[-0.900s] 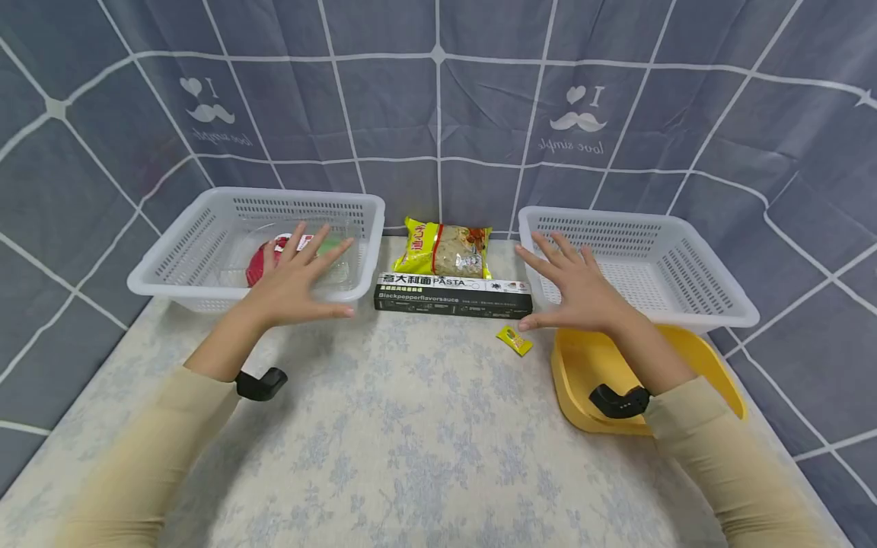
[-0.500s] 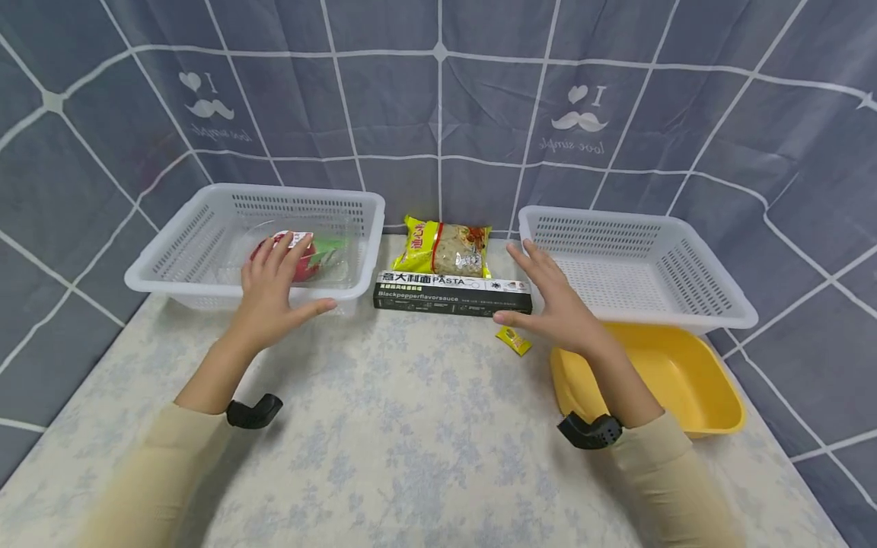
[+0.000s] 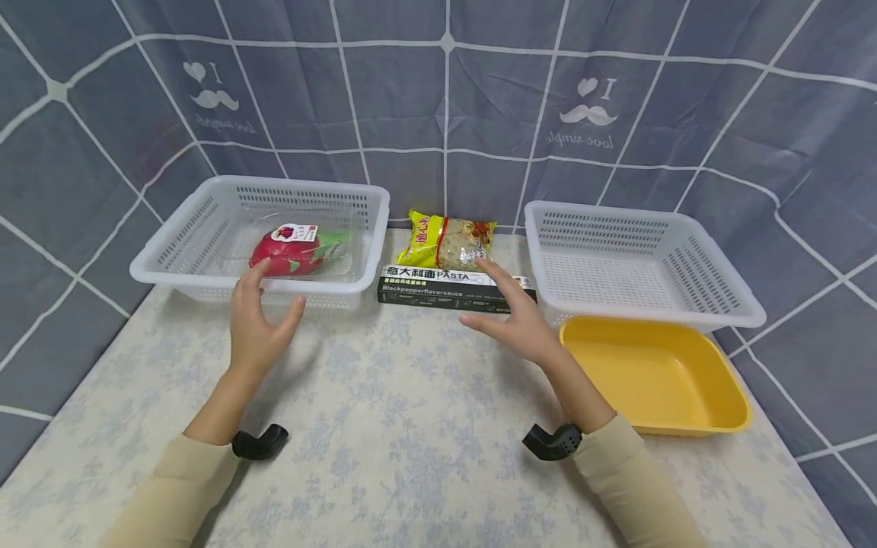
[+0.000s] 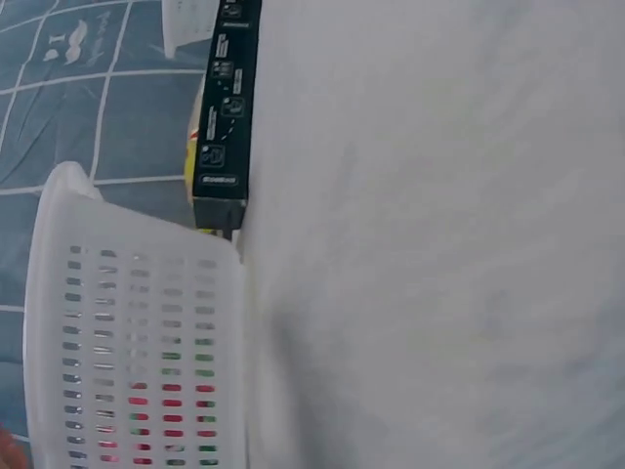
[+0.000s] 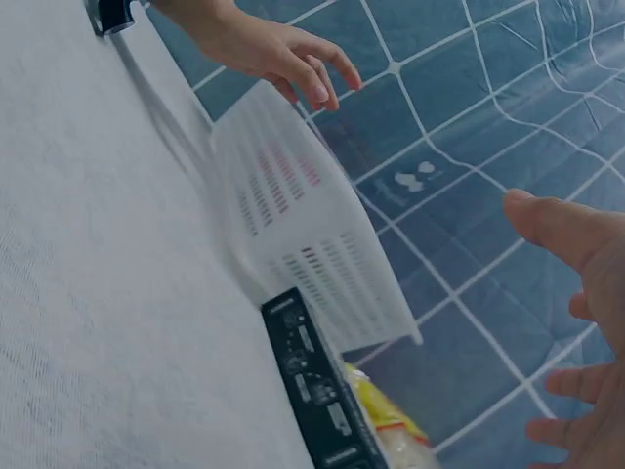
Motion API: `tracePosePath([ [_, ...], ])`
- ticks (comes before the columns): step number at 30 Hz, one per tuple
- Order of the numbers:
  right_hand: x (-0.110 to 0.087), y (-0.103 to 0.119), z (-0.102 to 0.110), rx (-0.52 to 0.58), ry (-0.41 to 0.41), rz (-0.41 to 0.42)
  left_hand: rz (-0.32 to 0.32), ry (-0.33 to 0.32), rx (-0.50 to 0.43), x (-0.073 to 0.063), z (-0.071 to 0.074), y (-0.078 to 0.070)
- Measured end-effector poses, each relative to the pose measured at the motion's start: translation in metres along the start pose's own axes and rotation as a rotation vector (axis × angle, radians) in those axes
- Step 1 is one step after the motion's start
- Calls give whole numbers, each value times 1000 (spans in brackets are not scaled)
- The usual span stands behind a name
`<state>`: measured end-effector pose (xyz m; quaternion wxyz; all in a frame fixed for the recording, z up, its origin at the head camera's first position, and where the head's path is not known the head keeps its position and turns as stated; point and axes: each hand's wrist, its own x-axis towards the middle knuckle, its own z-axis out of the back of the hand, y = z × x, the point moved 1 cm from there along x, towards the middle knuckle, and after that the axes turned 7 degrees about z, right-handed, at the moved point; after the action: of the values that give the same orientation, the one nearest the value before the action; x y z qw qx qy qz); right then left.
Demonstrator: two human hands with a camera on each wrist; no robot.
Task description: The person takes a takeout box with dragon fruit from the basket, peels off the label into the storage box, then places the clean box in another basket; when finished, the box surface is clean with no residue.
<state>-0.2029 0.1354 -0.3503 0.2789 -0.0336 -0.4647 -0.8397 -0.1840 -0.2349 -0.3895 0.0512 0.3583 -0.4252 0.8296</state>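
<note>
My left hand (image 3: 256, 327) hovers near the front rim of the left white basket (image 3: 147, 266), thumb spread from relaxed fingers, holding nothing. Inside that basket a red dragon fruit (image 3: 288, 255) with green tips and a label sits in a clear plastic tray (image 3: 349, 221). My right hand (image 3: 517, 320), fingers also parted and free of any object, overlaps the right end of a black pasta box (image 3: 438, 293) in the head view. Behind the box leans a yellow bag of pasta (image 3: 445, 240). In the right wrist view, my right hand (image 5: 596, 322) shows its spread fingers at the right edge.
A second white basket (image 3: 644, 304) stands at the back right, nothing visible in it. In front of it sits a yellow plastic basin (image 3: 651, 373). Pale flowered cloth (image 3: 397, 426) covers the table; a blue-grey checked curtain (image 3: 404, 91) closes off back and sides.
My right hand has moved left and toward me, uncovering the basin and covering the small yellow packet. My left hand has drawn back from over the basket, baring the dragon fruit.
</note>
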Motion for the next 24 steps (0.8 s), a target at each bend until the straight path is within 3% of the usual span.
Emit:
tracePosePath([
  [5,6,0,-13,57,-18,-34,217,-251,-99,-8,1,2],
  [8,10,1,-23,115,-34,-45,358,-324,-234,-10,1,5],
  [11,14,1,-35,186,-42,-51,456,-316,-394,-10,-2,5],
  [15,23,0,-49,284,-44,-65,529,-285,-544,-11,-9,2],
  [24,41,-1,-68,464,-50,-119,514,-270,-580,-11,-28,0],
])
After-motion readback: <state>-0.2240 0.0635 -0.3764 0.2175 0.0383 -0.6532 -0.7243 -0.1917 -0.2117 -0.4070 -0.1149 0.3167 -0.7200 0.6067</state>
